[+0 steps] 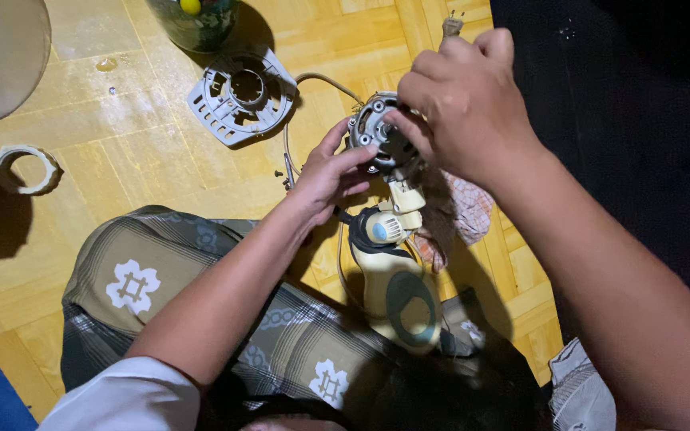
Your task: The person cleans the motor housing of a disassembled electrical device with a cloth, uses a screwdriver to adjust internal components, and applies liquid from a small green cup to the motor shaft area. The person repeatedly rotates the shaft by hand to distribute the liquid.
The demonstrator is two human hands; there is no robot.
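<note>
1. The fan motor (378,137) is a round grey metal unit with holes around its face, sitting on top of a cream plastic neck and stand (399,283). The stand has a dark oval patch on its base and rests against the person's lap.
2. The left hand (325,177) cups the motor's left side, fingers spread narrowly along the casing and the thumb pressed on its lower edge.
3. The right hand (463,100) comes down over the motor from above right, fingers bunched tight and pinching at the centre of the motor face. What lies between the fingertips is hidden.
4. A grey cord (313,80) loops away from the motor's upper left and back down past the left hand.
5. Just right of the motor, under the right wrist, lies a crumpled pinkish cloth (461,211).
6. Up and left of the motor, a grey plastic housing piece (237,96) with a round middle opening lies flat on the wooden parquet floor (129,152).
7. Far left of the motor sits a pale ring-shaped part (25,169), and above it the edge of a large round pale object (1,56).
8. A dark glass vessel (197,20) stands at the top edge, beyond the housing piece.
9. Right of the motor the view is dark fabric or shadow; below it are patterned shorts (201,295) across the knees.
10. The open floor lies between the motor and the ring-shaped part.
</note>
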